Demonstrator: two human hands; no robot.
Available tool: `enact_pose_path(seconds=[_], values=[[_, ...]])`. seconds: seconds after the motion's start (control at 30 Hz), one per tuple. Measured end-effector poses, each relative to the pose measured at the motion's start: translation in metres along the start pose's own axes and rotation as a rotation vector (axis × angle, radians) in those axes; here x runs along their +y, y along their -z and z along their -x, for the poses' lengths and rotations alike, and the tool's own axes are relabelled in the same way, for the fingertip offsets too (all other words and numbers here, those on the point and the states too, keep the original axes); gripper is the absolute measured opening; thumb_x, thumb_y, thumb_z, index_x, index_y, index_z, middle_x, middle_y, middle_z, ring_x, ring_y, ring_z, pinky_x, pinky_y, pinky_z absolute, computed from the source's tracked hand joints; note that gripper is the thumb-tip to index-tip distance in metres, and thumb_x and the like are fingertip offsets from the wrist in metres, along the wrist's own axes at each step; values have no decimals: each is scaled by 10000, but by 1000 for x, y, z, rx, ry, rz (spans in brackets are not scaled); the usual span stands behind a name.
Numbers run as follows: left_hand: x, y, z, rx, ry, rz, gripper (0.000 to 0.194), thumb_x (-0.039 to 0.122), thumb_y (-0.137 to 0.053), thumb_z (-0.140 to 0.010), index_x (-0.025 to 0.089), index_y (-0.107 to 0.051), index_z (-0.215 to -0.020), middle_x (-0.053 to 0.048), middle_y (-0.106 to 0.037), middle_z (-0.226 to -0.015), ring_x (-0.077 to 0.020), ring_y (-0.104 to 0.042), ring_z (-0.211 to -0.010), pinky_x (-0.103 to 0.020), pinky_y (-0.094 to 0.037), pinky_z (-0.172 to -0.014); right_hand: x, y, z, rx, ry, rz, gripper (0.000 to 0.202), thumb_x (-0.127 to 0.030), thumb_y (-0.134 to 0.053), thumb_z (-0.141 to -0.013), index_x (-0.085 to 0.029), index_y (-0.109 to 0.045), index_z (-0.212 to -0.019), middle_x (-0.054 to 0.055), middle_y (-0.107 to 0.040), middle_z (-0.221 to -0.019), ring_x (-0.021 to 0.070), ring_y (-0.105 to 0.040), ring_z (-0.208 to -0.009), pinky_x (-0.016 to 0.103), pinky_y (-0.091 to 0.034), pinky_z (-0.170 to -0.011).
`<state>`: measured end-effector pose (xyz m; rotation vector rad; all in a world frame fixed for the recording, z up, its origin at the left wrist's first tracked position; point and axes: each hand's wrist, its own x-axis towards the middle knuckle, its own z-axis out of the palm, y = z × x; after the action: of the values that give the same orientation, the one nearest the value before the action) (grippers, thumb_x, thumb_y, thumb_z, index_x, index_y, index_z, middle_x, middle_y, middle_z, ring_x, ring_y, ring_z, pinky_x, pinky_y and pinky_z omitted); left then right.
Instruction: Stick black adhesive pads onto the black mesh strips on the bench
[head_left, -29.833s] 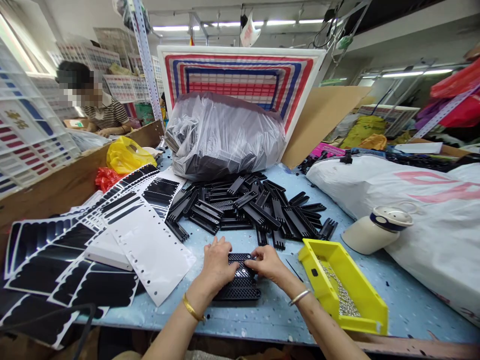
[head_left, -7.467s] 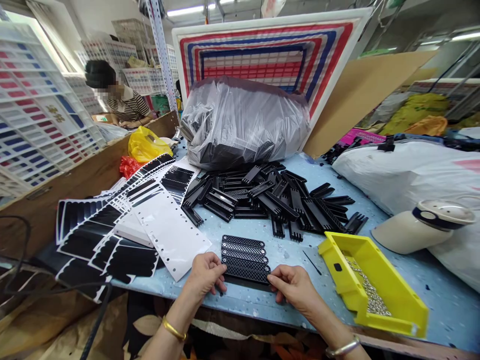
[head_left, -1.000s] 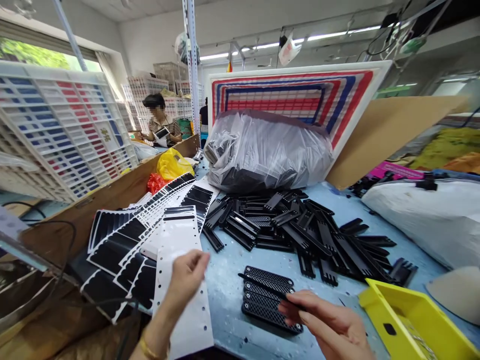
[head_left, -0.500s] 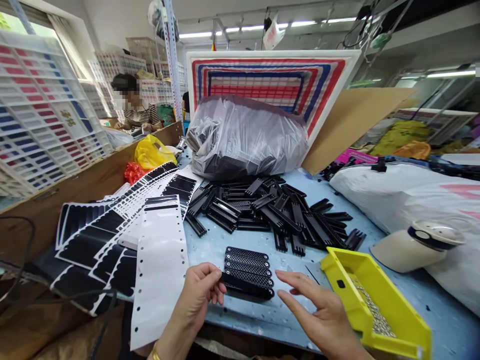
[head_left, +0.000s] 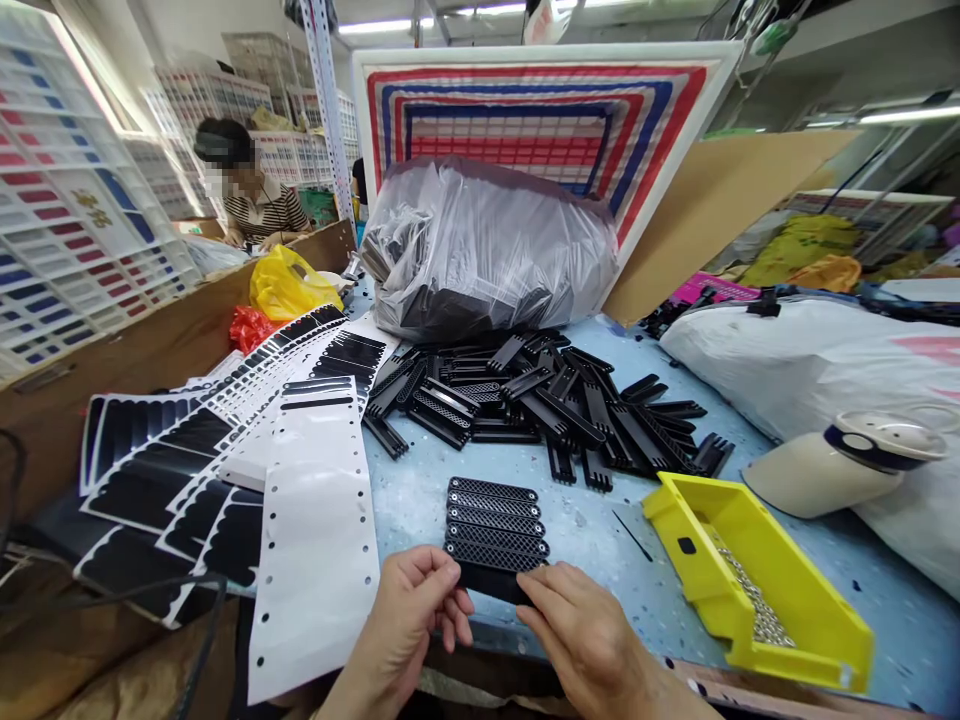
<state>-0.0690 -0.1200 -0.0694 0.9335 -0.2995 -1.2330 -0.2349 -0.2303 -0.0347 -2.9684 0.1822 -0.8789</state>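
Black perforated plastic strip (head_left: pixel 491 581) lies crosswise at the blue table's (head_left: pixel 420 490) near edge, pinched at its ends by left hand (head_left: pixel 416 610) and right hand (head_left: pixel 589 640) fingers.

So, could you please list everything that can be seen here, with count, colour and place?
Mesh strips: four in a row, black, table front, by the hands.
Black strip: one, pinched between both hands.
Comb parts: loose pile, black, table centre.
Plastic bag: one, grey, behind the pile.
Backing sheet: one, white, left of the strips.
Sticker sheets: many, black on white, far left.
Tray: one, yellow, right.
Left hand: on the strip.
Right hand: on the strip.
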Motion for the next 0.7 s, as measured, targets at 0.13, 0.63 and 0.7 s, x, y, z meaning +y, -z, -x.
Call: enact_pose_path(seconds=[0.13, 0.63, 0.7], values=[[-4, 3, 0, -5, 17, -38, 480, 562, -796, -613, 140, -570, -627, -48, -656, -555, -108, -571, -391, -164, -346, -359, -6, 1, 2, 25, -16, -36, 245, -93, -412, -971, -117, -633, -1074, 104, -668, -838, 197, -630, -738, 318, -546, -650], [-1, 41, -30, 203, -385, -920, 235, 261, -628, -594, 189, -695, -807, 6, -637, -606, -134, -521, -489, -247, -446, -520, 41, 17, 20, -66, -412, -212, 220, -281, -525, -944, -187, -721, -904, 54, -714, -784, 180, -680, -701, 276, -566, -642], [-1, 37, -34, 186, -410, -934, 210, 233, -629, -610, 196, -704, -802, 9, -617, -579, -136, -504, -482, -242, -415, -509, 44, 5, 20, -49, -404, -202, 240, -285, -507, -948, -181, -719, -908, 64, -713, -788, 191, -681, -711, 294, -569, -650]])
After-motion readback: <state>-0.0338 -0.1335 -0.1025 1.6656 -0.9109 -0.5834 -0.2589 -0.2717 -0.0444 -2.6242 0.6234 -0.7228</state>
